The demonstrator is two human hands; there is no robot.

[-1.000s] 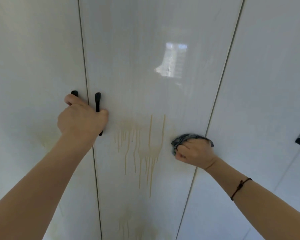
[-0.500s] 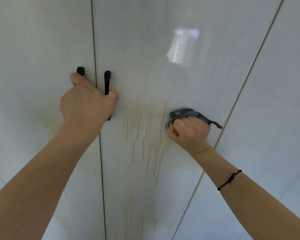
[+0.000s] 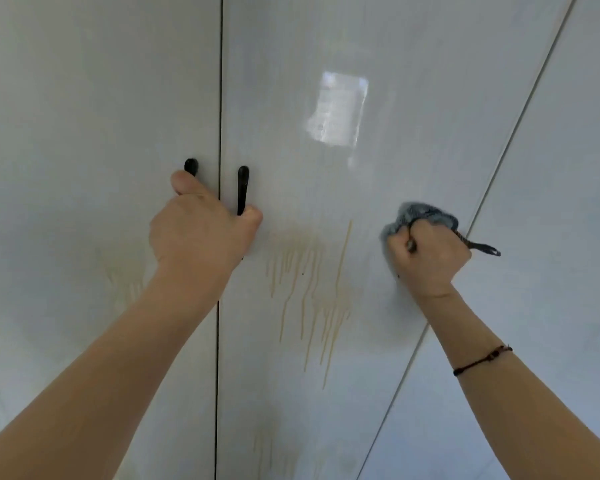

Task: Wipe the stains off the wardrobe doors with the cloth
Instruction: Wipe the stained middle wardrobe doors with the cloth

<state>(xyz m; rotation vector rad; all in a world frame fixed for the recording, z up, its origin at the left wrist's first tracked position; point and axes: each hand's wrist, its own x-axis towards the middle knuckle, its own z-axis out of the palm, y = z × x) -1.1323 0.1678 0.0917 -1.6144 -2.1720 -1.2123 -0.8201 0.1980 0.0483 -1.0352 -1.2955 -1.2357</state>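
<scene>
Wardrobe doors: three glossy white panels filled the view, a left door (image 3: 101,133), a middle door (image 3: 326,174) and a right door (image 3: 568,168), with dark narrow seams between them.
Stains: yellow-brown drip streaks (image 3: 309,292) ran down the middle door, between the two hands and apart from both.
Fainter marks: a paler patch (image 3: 125,282) lay on the left door beside the left forearm, and a few weak streaks (image 3: 267,448) showed low on the middle door.
Black handles: two upright bars (image 3: 243,188) stood either side of the left seam, with only their upper ends visible above the left hand.
Left hand: the hand (image 3: 201,233) covered the lower parts of both handles, its fingers curled round them and its thumb reaching up to the top of the left door's bar.
Cloth: a grey, bunched cloth (image 3: 421,214) sat against the middle door near its right seam, to the right of the streaks; a dark tail of it stuck out to the right, over the seam.
Right hand: the hand (image 3: 430,258) was balled into a fist round the cloth, which bulged out above the knuckles.
Bracelet: a thin dark cord (image 3: 482,360) circled the right forearm.
Reflection: a bright window glare (image 3: 340,109) shone high on the middle door.
</scene>
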